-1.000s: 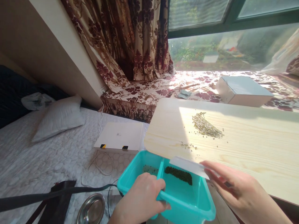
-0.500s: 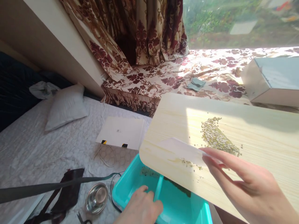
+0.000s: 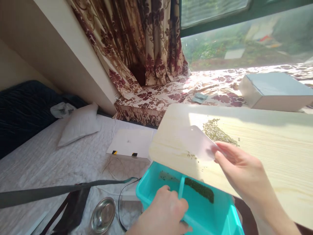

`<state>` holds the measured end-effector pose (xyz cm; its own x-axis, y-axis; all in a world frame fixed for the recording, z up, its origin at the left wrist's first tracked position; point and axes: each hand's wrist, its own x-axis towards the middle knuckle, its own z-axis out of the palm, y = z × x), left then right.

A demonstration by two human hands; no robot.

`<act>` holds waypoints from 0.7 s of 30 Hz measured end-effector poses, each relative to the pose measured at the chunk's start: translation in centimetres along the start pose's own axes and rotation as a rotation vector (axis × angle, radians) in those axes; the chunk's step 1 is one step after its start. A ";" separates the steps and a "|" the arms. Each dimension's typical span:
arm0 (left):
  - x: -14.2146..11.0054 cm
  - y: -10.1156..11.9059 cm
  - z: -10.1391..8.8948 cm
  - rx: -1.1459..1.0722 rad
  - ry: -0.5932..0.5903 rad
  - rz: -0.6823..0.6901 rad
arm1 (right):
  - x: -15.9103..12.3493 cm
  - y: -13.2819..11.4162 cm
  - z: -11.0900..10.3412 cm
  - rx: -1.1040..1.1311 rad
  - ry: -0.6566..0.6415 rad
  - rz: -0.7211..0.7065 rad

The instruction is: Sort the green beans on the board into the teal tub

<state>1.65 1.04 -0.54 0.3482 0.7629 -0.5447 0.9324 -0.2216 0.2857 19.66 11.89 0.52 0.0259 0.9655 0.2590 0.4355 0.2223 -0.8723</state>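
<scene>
R hand [image 3: 246, 176]: fingers pinching R end of white sheet [image 3: 190, 140], which extends L over counter [image 3: 274, 153]; contact w/ surface unclear. Seed pile [image 3: 217, 132] on counter, just beyond fingers & sheet, long axis far L to near R; R hand nearer. L hand [image 3: 162, 210]: fingers clasping teal bin [image 3: 202, 217] nr. divider [image 3: 181, 187]. Dark grains [image 3: 199, 189] in bin's R compartment.

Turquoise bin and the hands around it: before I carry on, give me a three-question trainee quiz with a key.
1. True or false: the right hand holds a pale thin card.
2. Where does the dark green strip of grains lie?
A) on the pillow
B) in the right-hand compartment of the turquoise bin
C) on the window seat
3. Fill in: the metal bowl sits to the ____ of the bin.

Key: 1 true; 2 B; 3 left.
</scene>
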 end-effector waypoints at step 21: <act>-0.3 0.7 1.3 -0.015 0.223 0.062 | 1.7 0.2 0.4 -0.559 -0.038 -0.078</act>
<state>2.35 -0.16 -1.15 0.3732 0.8638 -0.3383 0.9077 -0.2647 0.3256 19.37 13.58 0.62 -0.0529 0.9556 0.2899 0.8453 0.1974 -0.4966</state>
